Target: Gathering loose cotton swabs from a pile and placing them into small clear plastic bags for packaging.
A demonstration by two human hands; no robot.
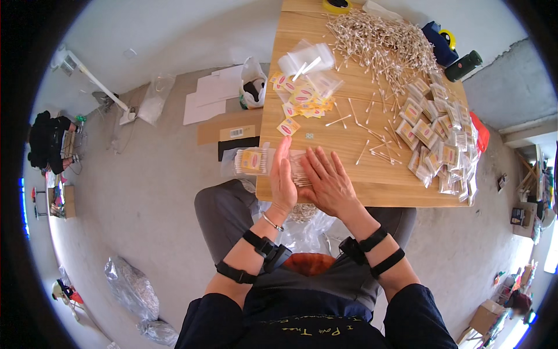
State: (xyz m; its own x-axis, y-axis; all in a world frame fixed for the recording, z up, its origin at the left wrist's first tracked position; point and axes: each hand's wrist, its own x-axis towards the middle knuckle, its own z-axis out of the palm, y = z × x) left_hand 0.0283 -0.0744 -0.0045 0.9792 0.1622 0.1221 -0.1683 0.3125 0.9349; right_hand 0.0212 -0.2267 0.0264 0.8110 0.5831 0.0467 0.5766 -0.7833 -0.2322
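Observation:
At the table's near edge, a small bundle of cotton swabs lies between my two hands. My left hand stands on its edge at the bundle's left side, fingers stretched out and together. My right hand rests flat over the bundle's right part, fingers extended, hiding some of the swabs. Just left of my left hand, a clear bag of swabs with a yellow card sits at the table's left edge. Beyond my fingertips are a loose yellow card and a pile of similar cards.
A large heap of loose swabs covers the table's far side. Filled swab packets are piled at the right, with stray swabs nearer the middle. Empty clear bags lie at the far left. A dark cylinder stands at the far right edge.

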